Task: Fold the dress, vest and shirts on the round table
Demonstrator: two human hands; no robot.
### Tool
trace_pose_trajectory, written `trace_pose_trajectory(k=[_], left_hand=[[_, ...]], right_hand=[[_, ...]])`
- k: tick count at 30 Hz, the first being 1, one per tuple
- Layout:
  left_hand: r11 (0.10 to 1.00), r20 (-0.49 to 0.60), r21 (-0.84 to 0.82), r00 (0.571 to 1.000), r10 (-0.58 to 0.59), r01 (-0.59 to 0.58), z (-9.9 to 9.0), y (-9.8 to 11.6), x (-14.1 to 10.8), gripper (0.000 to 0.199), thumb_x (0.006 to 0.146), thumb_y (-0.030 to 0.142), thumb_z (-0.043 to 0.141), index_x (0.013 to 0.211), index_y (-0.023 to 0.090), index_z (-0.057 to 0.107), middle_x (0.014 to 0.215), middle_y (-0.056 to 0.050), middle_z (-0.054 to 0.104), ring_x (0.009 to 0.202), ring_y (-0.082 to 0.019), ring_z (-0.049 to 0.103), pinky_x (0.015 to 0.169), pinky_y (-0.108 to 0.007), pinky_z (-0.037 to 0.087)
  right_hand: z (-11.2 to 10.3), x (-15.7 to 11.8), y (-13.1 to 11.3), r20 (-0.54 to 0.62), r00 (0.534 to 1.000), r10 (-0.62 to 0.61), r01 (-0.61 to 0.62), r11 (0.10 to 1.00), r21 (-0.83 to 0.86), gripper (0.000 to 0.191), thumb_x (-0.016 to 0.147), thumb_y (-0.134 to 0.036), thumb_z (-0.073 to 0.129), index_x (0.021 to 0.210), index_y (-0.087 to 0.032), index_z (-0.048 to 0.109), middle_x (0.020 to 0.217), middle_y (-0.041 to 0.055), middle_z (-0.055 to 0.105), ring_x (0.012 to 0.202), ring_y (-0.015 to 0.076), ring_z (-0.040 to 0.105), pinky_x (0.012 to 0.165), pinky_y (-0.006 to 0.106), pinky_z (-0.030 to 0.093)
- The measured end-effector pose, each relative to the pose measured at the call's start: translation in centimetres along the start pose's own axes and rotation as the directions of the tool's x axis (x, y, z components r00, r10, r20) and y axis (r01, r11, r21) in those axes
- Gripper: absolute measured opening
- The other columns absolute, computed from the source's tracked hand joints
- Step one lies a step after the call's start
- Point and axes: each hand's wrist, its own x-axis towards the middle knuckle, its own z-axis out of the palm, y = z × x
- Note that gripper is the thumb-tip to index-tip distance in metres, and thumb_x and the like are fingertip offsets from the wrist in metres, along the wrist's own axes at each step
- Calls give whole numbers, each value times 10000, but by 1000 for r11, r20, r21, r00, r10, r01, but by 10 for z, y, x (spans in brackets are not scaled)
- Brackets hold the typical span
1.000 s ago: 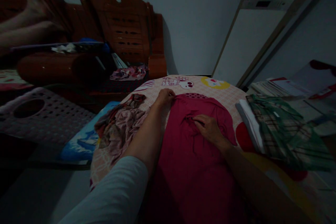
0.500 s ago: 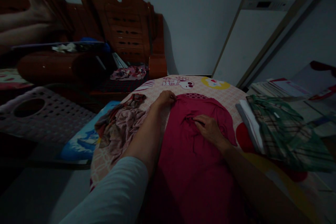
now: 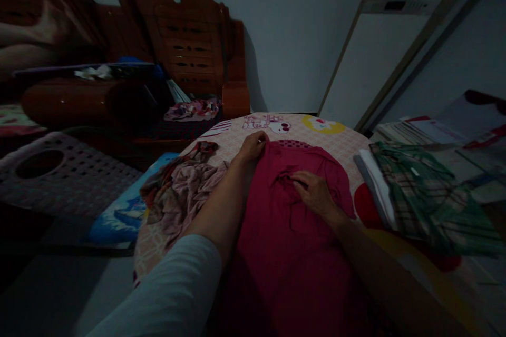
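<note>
"Garment [image 3: 292, 253] first: where do we have it?"

"Spread, deep pink, over the patterned tablecloth [image 3: 340, 143], running from near the far edge back toward us."

"And our fingers?"

"With the left hand [image 3: 253, 146] we pinch its far left corner; with the right hand [image 3: 314, 192] we hold a bunched bit near the upper middle, thumb against fingers."

"What do we see beside it?"

"To the left, a crumpled heap of clothes [image 3: 185, 184] by our left forearm. To the right, green plaid cloth [image 3: 422, 184], with a white folded edge [image 3: 377, 187] showing along its left side."
</note>
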Motion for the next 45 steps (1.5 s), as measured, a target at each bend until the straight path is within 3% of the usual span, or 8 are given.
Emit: trace_pose_trajectory(k=[6,10,17,25,35,39,42,45], left_hand=[[997,154,-68,987,40,-30,-6,2,-1,382,754,83,465,1029,155,721,1007,-46,735,925,-167,649,882,-282,504],[995,247,-69,966,80,-65,-10,5,-2,388,777,95,476,1076,163,715,1039,-47,734,940,-169,649,893,-296,497],[985,273,174,960,-56,7,-13,3,-2,271,799,182,571,1024,164,723,964,-63,735,876,-187,648,836,-292,494],[974,116,223,991,-61,34,-14,5,0,281,846,160,520,1021,170,740,1031,-74,744,967,-204,655,891,-291,479],[933,131,348,981,-145,91,-4,-2,-3,301,796,128,542,994,176,764,1012,-78,739,989,-216,649,934,-292,475],[926,82,356,983,-163,123,-7,3,-6,298,809,117,541,999,174,763,1033,-92,722,1006,-227,644,939,-309,482],[944,24,310,991,-128,114,-15,18,-2,283,798,113,571,997,169,763,1045,-102,712,994,-228,645,932,-321,489],[982,127,184,992,11,-35,-15,44,5,282,799,99,567,985,157,770,990,-83,738,930,-203,661,914,-307,492]], right_hand=[[3,-1,4,-7,1000,15,-15,1000,-7,295,911,-176,491,1044,-171,755,1239,135,700,1145,255,663,1033,438,507],[3,-1,4,-5,1000,24,-24,1000,11,306,897,-168,493,1063,-183,750,1146,110,741,1093,249,685,1020,439,515],[-4,2,-1,13,999,37,-39,991,128,345,915,-161,443,1117,-191,721,1156,93,739,1100,219,681,1009,401,516],[-5,2,0,-14,994,107,-104,984,142,364,907,-201,489,1226,-202,666,1215,96,711,1132,224,660,1022,419,501],[8,-1,17,-45,991,128,-128,992,2,321,862,-191,524,1127,-168,703,1283,155,656,1226,278,594,1088,499,444],[9,-2,21,-137,980,145,-154,987,-52,377,856,-217,537,1202,-162,675,1361,161,602,1284,299,541,1095,525,425],[2,0,13,-159,981,112,-127,988,-86,316,854,-198,528,1109,-169,713,1198,149,691,1140,287,625,1012,481,480],[-11,1,-1,-101,988,113,-125,985,-123,238,870,-194,521,951,-193,745,954,108,749,909,244,685,851,380,518]])
